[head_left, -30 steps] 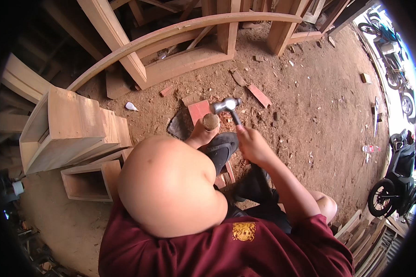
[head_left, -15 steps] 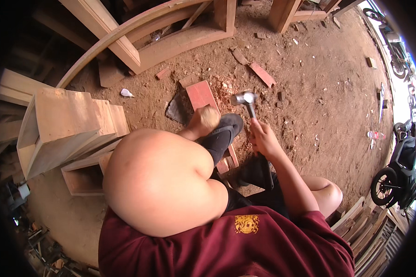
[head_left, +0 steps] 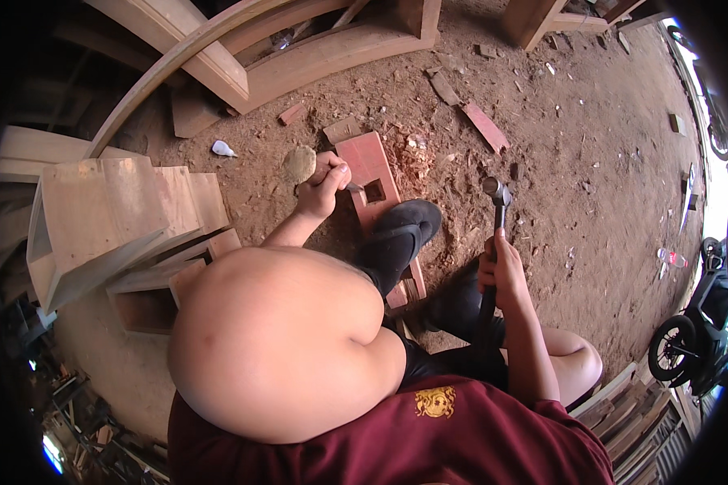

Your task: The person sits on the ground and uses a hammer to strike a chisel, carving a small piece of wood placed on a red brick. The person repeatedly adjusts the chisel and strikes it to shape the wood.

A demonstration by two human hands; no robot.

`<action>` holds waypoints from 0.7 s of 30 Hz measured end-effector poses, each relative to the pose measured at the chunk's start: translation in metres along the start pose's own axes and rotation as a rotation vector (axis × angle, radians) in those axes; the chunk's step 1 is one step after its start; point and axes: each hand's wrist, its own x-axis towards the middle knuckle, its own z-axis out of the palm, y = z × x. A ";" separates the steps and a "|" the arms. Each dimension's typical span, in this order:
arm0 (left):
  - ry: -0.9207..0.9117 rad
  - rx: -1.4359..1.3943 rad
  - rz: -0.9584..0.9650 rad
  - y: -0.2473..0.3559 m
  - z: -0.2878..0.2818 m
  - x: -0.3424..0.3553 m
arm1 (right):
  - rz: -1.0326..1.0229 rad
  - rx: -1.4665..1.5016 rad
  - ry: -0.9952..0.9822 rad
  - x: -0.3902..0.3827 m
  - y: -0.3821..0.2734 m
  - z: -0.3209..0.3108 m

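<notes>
My left hand (head_left: 325,187) is closed around a chisel (head_left: 299,165) with a pale, blunt-ended handle. The chisel is tilted, its metal tip beside a dark rectangular hole (head_left: 374,191) in a reddish wooden beam (head_left: 362,153). My foot in a dark sandal (head_left: 412,220) presses on the beam, covering its middle. Off to the right, my right hand (head_left: 503,271) grips a hammer (head_left: 498,192) by its dark handle, the metal head raised and apart from the chisel. Wood chips (head_left: 416,149) lie just right of the beam.
Wooden frames (head_left: 323,69) stand at the far side, and a pale wooden piece (head_left: 105,206) stands at left. Offcuts (head_left: 485,128) and a plastic bottle (head_left: 673,258) lie on the dirt floor. A motorbike (head_left: 687,323) is at right; stacked boards (head_left: 631,412) lie near right.
My left hand has moved left and tipped the chisel over, uncovering the hole in the beam. The hammer in my right hand has moved right, away from the chisel.
</notes>
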 end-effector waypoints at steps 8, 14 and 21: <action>-0.046 0.155 -0.067 -0.007 0.011 -0.006 | -0.036 -0.046 -0.053 -0.007 -0.010 0.013; -0.016 0.310 -0.106 -0.023 0.012 -0.014 | -0.064 -0.056 -0.067 -0.017 -0.016 0.018; 0.001 0.522 -0.019 -0.035 0.014 -0.019 | -0.199 -0.137 -0.141 -0.044 -0.042 0.030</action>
